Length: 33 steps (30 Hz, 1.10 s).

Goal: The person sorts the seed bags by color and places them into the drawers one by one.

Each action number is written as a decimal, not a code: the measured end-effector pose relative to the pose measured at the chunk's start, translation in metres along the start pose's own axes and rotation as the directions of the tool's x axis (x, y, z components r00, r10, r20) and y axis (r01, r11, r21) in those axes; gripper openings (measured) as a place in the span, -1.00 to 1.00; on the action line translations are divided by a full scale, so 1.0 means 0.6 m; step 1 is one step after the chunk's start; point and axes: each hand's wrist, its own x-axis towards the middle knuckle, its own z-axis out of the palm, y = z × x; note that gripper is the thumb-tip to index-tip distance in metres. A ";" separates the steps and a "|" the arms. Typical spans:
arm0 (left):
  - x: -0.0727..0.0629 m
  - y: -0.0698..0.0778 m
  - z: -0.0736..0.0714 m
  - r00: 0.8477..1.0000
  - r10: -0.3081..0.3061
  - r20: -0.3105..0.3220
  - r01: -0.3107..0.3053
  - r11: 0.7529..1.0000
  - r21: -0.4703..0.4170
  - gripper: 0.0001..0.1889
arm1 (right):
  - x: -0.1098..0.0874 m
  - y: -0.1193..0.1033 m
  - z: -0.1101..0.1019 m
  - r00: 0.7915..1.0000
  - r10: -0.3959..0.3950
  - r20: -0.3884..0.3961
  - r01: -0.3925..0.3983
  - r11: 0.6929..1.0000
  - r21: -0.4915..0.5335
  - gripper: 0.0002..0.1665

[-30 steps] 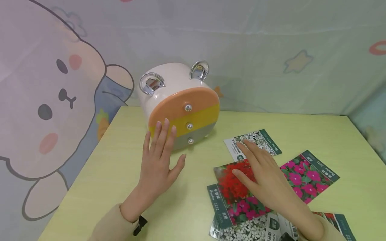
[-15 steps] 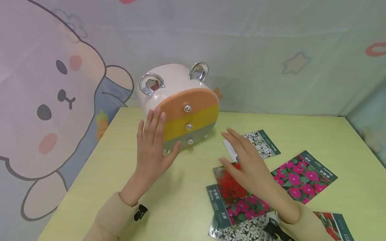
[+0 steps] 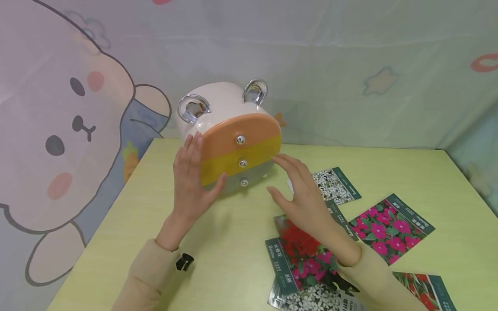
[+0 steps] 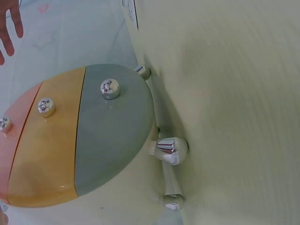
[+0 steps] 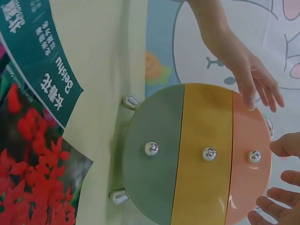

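Backdrop point(image 3: 330, 65): pale printed cloth along the far side, a large cartoon animal at left.

Surface point(image 3: 404, 172): light yellow-green, carries everything below.

Drawer cabinet point(image 3: 221, 156): white rounded body, far part of the surface, left of centre. Front faces near and slightly right; three bands, orange at top, yellow in the middle, grey-green at bottom. All drawers pushed in.

Hands: left hand point(image 3: 190, 172) raised at the cabinet's left front edge, fingers nearly straight and together, thumb spread to the right; nothing held. Right hand point(image 3: 301, 194) off the cabinet's near right side, fingers loosely bent, thumb apart; nothing held. Its fingertips overlap the cabinet's right edge in the head view. Contact with the cabinet cannot be told for either hand.

Flower packets, right half: magenta-flower packet point(image 3: 393, 229) apart at right; white-flower packet point(image 3: 337, 185) farther back, partly behind the right hand; red-flower packet point(image 3: 422, 288) at near right. An overlapping pile point(image 3: 282, 268) lies beneath the right forearm, with red, magenta and white blooms showing.

Chrome ears point(image 3: 202, 108): two, on top of the cabinet.

Buckle point(image 3: 184, 261): black, at the left cuff.

Round knobs point(image 3: 243, 163): silvery, one per drawer.
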 end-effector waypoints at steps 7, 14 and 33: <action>-0.002 -0.018 0.007 0.998 -0.036 -0.044 0.035 0.999 -0.019 -0.20 | 0.021 0.005 0.016 0.998 -0.023 -0.056 0.025 0.999 0.041 -0.26; -0.002 -0.034 0.017 0.996 -0.045 -0.074 0.036 0.993 -0.112 -0.23 | 0.044 0.006 0.032 0.996 0.023 -0.085 -0.009 0.987 0.160 -0.30; -0.009 -0.080 0.033 0.991 -0.132 -0.005 0.125 0.948 -0.293 -0.22 | 0.115 -0.003 0.083 0.978 0.168 -0.127 -0.094 0.887 0.453 -0.44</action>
